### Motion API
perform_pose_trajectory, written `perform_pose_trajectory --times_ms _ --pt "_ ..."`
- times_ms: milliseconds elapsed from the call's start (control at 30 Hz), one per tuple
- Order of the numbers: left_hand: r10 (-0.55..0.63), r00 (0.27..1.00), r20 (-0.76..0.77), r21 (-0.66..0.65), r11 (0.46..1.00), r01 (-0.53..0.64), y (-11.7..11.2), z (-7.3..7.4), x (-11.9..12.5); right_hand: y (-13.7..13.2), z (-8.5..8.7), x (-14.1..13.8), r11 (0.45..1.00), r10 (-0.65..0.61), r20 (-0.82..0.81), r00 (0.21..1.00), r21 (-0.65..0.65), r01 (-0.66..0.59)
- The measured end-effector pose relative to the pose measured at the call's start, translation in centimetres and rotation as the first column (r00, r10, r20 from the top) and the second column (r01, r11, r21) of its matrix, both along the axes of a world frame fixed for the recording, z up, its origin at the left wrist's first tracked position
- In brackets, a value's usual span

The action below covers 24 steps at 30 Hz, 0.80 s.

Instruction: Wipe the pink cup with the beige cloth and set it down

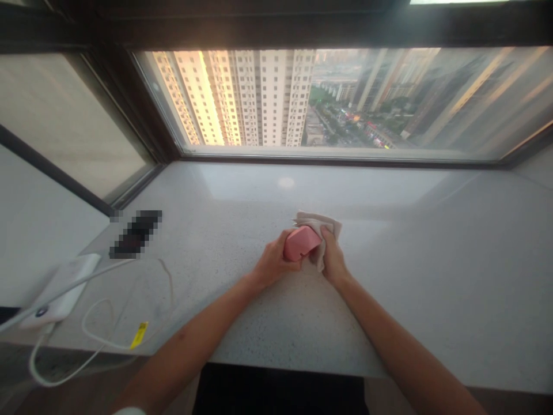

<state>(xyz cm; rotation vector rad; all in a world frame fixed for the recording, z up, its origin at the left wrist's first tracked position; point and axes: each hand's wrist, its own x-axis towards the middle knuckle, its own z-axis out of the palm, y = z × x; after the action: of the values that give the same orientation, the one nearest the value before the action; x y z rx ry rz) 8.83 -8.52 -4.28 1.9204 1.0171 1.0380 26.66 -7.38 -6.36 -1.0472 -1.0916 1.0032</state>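
A small pink rounded case [300,242] is gripped by my left hand [272,264], fingers wrapped round its left side, just above a pale stone windowsill [389,276]. My right hand [333,259] is closed on a white cloth [320,226] and presses it against the right side of the pink case. Part of the cloth sticks out behind the case and part hangs below my right palm.
At the left end of the sill lie a white power bank [60,291] with white cables [108,340] looping off the front edge, and a dark phone-like thing [136,233] that is blurred out. A large window [328,98] with a dark frame runs along the back.
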Motion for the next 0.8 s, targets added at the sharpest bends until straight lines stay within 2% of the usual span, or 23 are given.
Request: perform_pose_trajectory --times_ms 67,167,267,367,433,500,533,600,667,700,733,767,800 --pt "-0.064 0.997 0.043 0.007 0.998 0.064 0.2 -0.4 -0.1 -0.5 0.6 0.1 1.000 -0.018 0.040 0.999 0.013 0.017" --pt "-0.125 0.992 0.008 0.032 0.992 0.124 0.5 -1.1 -0.3 -1.6 2.4 0.8 0.964 -0.117 0.318 0.941 0.263 0.031" --pt "-0.109 0.993 -0.049 0.083 0.990 0.112 0.8 -1.4 -0.3 -2.5 4.2 1.7 0.874 -0.221 0.613 0.758 0.470 -0.125" --pt "-0.073 0.997 -0.033 0.065 0.995 0.075 0.8 -1.4 -0.3 -3.2 5.0 1.7 0.820 -0.264 0.758 0.596 0.502 -0.275" --pt "-0.086 0.995 -0.050 0.028 0.996 0.088 0.6 -1.3 -0.4 -3.5 5.1 1.3 0.802 -0.265 0.794 0.547 0.497 -0.332" --pt "-0.081 0.994 -0.078 -0.008 0.997 0.081 0.3 -1.1 -0.4 -3.4 4.8 0.9 0.801 -0.240 0.784 0.572 0.493 -0.340" --pt "-0.054 0.995 -0.085 -0.017 0.998 0.053 0.2 -0.9 -0.4 -3.2 4.5 0.8 0.817 -0.213 0.751 0.626 0.488 -0.307" --pt "0.001 0.996 -0.088 -0.022 1.000 -0.003 0.1 -0.5 -0.2 -2.5 3.9 0.6 0.901 -0.151 0.602 0.784 0.411 -0.142" --pt "0.030 0.996 -0.085 -0.006 1.000 -0.031 0.0 -0.2 -0.1 -1.8 3.3 0.5 0.979 -0.127 0.398 0.909 0.195 0.052" --pt "0.034 0.996 -0.085 0.003 0.999 -0.034 0.1 -0.1 -0.1 -1.8 3.1 0.3 0.990 -0.135 0.325 0.936 0.087 0.113" --pt "0.036 0.996 -0.086 0.010 0.999 -0.035 0.1 -0.1 0.0 -1.9 3.0 0.2 0.988 -0.151 0.291 0.945 0.032 0.148" --pt "0.038 0.995 -0.092 0.017 0.999 -0.036 0.1 -0.1 0.0 -2.2 3.0 0.0 0.986 -0.165 0.305 0.938 0.053 0.156" --pt "0.052 0.994 -0.098 0.030 0.998 -0.050 0.1 -0.1 0.0 -2.7 3.1 -0.2 0.981 -0.173 0.366 0.914 0.144 0.128"
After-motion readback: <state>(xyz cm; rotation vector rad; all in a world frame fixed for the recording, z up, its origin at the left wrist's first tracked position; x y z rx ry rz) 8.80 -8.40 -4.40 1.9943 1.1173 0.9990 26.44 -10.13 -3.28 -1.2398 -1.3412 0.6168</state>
